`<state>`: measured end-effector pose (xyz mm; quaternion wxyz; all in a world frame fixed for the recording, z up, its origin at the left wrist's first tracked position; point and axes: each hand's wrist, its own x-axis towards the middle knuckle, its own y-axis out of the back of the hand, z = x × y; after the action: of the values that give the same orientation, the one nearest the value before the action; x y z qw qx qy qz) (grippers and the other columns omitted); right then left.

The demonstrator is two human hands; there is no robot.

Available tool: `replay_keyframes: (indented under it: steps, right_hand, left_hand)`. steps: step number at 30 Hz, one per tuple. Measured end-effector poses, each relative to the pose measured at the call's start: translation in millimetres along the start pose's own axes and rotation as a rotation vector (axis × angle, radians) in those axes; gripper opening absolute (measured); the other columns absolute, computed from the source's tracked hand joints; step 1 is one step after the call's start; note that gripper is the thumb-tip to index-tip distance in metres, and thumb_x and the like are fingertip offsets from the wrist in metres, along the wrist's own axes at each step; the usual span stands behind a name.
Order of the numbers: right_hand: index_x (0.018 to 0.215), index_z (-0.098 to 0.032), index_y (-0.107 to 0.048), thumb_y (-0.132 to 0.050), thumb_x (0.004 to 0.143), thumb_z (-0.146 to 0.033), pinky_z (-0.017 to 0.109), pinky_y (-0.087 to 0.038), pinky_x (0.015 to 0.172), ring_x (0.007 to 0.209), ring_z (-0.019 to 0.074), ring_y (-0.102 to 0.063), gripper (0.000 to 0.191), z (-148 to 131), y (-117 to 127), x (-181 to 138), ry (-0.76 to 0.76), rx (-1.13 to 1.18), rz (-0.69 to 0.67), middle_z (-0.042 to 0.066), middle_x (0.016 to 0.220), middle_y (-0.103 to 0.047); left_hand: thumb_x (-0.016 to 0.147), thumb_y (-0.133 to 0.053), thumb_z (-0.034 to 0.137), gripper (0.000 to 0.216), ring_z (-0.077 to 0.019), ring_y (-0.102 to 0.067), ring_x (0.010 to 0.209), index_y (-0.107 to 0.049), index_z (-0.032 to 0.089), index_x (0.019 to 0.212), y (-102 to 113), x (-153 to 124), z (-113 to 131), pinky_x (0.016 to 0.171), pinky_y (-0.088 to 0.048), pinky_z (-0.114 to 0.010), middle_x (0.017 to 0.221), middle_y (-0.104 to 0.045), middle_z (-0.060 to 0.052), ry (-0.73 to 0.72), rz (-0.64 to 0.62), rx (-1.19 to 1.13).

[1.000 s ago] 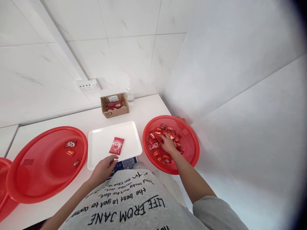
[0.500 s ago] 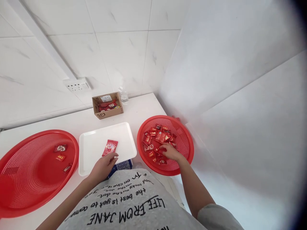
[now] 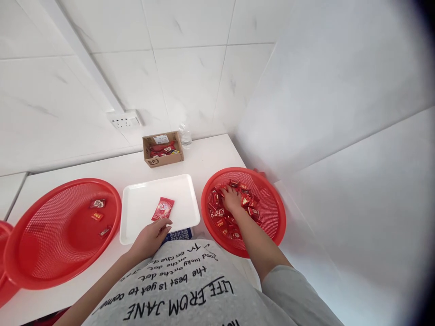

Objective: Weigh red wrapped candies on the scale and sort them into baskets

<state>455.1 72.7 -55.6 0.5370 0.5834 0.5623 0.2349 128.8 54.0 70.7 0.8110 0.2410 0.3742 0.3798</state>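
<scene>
My right hand is inside the right red mesh basket, its fingers spread over a pile of small red wrapped candies. The fingertips touch the wrappers; I see none gripped. My left hand rests at the front edge of a white tray, fingers loosely bent and apart. Just beyond these fingers, a pink-red packet lies flat on the tray; whether they touch it I cannot tell. Under the tray's front edge shows a scale's blue keypad, partly hidden.
A second red mesh basket on the left holds a few small candies. Behind the tray stands a cardboard box with red packets inside, beside a clear plastic bottle. Walls close off the back and right.
My right hand has moved from the near side of the candy pile farther into the basket. My left hand stays by the tray. The view has shifted slightly left.
</scene>
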Motion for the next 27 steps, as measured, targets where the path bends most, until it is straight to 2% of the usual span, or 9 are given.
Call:
replay_keyframes:
  steps: [6, 9, 13, 15, 18, 20, 23, 27]
  right_hand:
    - [0.112, -0.022, -0.058, -0.039, 0.081, -0.013, 0.039, -0.029, 0.095, 0.111, 0.0263, -0.044, 0.037, 4.6, -1.4, -10.4, -0.013, 0.071, 0.112, 0.012, 0.124, -0.048]
    - [0.115, -0.018, -0.053, -0.035, 0.083, -0.015, 0.034, -0.035, 0.091, 0.106, 0.0230, -0.049, 0.037, 7.4, 1.1, -17.3, -0.027, 0.154, 0.185, 0.013, 0.122, -0.048]
    - [0.124, -0.014, -0.043, -0.026, 0.085, -0.017, 0.033, -0.034, 0.094, 0.114, 0.0204, -0.044, 0.043, 11.3, 2.3, -26.5, -0.074, 0.262, 0.258, 0.013, 0.125, -0.047]
    - [0.126, -0.014, -0.040, -0.024, 0.086, -0.018, 0.032, -0.035, 0.095, 0.114, 0.0191, -0.045, 0.044, 12.0, -0.6, -29.8, -0.100, 0.301, 0.248, 0.012, 0.124, -0.049]
    - [0.123, -0.016, -0.046, -0.027, 0.087, -0.021, 0.031, -0.036, 0.093, 0.110, 0.0187, -0.049, 0.041, 8.0, -9.2, -34.9, -0.109, 0.327, 0.188, 0.010, 0.118, -0.054]
    - [0.120, -0.017, -0.050, -0.037, 0.086, -0.028, 0.032, -0.034, 0.095, 0.112, 0.0216, -0.047, 0.039, 1.6, -15.2, -38.8, -0.092, 0.324, 0.148, 0.012, 0.119, -0.054]
    - [0.124, -0.018, -0.049, -0.054, 0.078, -0.034, 0.037, -0.030, 0.097, 0.119, 0.0285, -0.040, 0.048, -10.2, -18.9, -43.5, -0.086, 0.240, 0.084, 0.015, 0.125, -0.047]
    - [0.124, -0.020, -0.049, -0.058, 0.077, -0.029, 0.035, -0.030, 0.095, 0.115, 0.0277, -0.043, 0.049, -18.0, -14.3, -42.5, -0.126, 0.161, 0.041, 0.013, 0.119, -0.049]
  left_hand:
    - [0.085, -0.038, 0.036, 0.028, -0.0206, -0.061, 0.078, -0.057, 0.024, 0.100, -3.7, 2.2, -0.6, 0.070, -0.042, -0.030, 0.085, -0.067, -0.003, -0.018, -0.002, 0.008]
    - [0.085, -0.037, 0.036, 0.028, -0.0204, -0.061, 0.079, -0.057, 0.024, 0.101, -3.2, 3.9, 0.7, 0.071, -0.042, -0.030, 0.086, -0.067, -0.003, -0.030, -0.006, 0.022]
    - [0.085, -0.038, 0.035, 0.027, -0.0195, -0.061, 0.077, -0.057, 0.023, 0.101, -1.9, 4.5, 1.4, 0.070, -0.042, -0.029, 0.084, -0.067, -0.003, -0.043, -0.013, 0.029]
    - [0.085, -0.038, 0.035, 0.027, -0.0193, -0.060, 0.077, -0.057, 0.023, 0.101, -1.5, 4.6, 2.1, 0.069, -0.042, -0.029, 0.083, -0.066, -0.003, -0.046, -0.021, 0.029]
    - [0.086, -0.037, 0.036, 0.028, -0.0194, -0.060, 0.078, -0.056, 0.023, 0.102, -1.3, 5.4, 3.9, 0.070, -0.042, -0.029, 0.085, -0.066, -0.003, -0.045, -0.038, 0.037]
    - [0.086, -0.036, 0.035, 0.029, -0.0195, -0.060, 0.079, -0.056, 0.022, 0.102, -1.3, 6.0, 5.3, 0.071, -0.042, -0.030, 0.087, -0.066, -0.004, -0.052, -0.045, 0.043]
    - [0.086, -0.037, 0.034, 0.027, -0.0196, -0.060, 0.079, -0.056, 0.023, 0.102, -1.0, 5.9, 6.3, 0.071, -0.042, -0.030, 0.087, -0.066, -0.004, -0.056, -0.053, 0.045]
    - [0.086, -0.037, 0.035, 0.027, -0.0198, -0.060, 0.079, -0.056, 0.023, 0.102, 0.1, 2.7, 5.0, 0.071, -0.042, -0.031, 0.085, -0.066, -0.003, -0.063, -0.045, 0.041]
